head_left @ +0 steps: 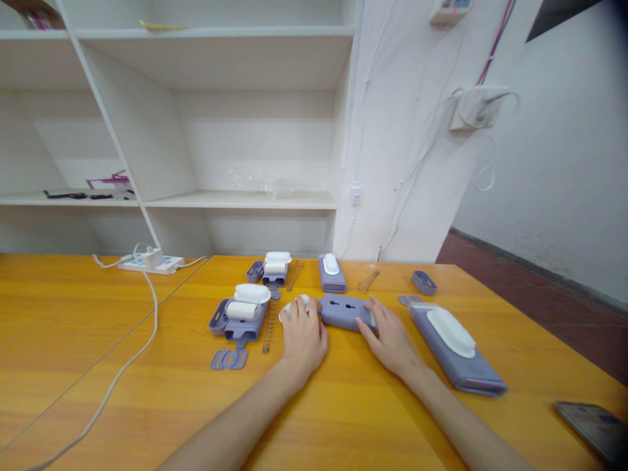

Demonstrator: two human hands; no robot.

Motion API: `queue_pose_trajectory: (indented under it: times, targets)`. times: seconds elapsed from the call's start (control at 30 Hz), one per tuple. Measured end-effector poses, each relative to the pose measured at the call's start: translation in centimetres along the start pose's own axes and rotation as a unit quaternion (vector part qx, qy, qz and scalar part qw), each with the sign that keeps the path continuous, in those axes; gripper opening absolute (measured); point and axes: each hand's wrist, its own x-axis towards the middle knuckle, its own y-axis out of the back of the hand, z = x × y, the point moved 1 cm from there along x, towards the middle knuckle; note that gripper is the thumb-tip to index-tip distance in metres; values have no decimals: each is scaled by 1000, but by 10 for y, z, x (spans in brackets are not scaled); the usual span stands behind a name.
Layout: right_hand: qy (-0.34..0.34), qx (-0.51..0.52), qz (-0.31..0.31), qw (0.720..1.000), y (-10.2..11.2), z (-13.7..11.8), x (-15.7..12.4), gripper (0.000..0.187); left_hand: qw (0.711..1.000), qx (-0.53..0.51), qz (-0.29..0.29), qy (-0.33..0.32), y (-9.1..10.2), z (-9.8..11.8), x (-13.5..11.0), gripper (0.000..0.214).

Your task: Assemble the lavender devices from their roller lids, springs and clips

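My left hand point(303, 337) curls its fingers over a white oval piece point(306, 301), mostly hidden beneath them. Just right of it lies a purple-grey plastic housing point(339, 311), with two keyhole slots on its upper face. The thumb and fingers of my right hand point(388, 333) grip its right end. To the left, a similar housing point(241, 329) carries a white roller point(243, 311) and a white oval cover point(252, 294). A coil spring point(269, 327) lies between that set and my left hand. Beyond my right forearm rests a larger purple-grey unit point(458, 350) with a white oval top.
Further purple-grey sets stand at the back: one with a roller point(275, 268), one with a white top point(332, 273). A spring point(369, 281), a small cup point(424, 282) and flat rings point(229, 359) lie about. A phone point(596, 428) and a power strip point(152, 261) flank the table.
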Motion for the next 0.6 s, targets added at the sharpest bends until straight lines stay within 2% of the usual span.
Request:
queue_pose_trajectory:
  times: [0.13, 0.23, 0.37, 0.47, 0.53, 0.6]
  targets:
    - [-1, 1, 1, 1000, 0, 0, 0, 39, 1000, 4, -1, 11, 1, 0, 1, 32]
    - [6, 5, -1, 1000, -1, 2, 0, 38, 999, 10, 8, 37, -3, -6, 4, 28]
    - [5, 10, -5, 1000, -4, 5, 0, 37, 997, -41, -21, 57, -8, -16, 10, 23]
    - [10, 25, -8, 1000, -2, 5, 0, 36, 991, -119, 49, 48, -5, -21, 13, 28]
    - [29, 50, -19, 998, 1, 2, 0, 34, 980, -168, 105, 4, -3, -20, 13, 31]
    - [55, 79, -41, 995, 6, -4, -1, 32, 970, -201, 123, -62, -2, -16, 12, 32]
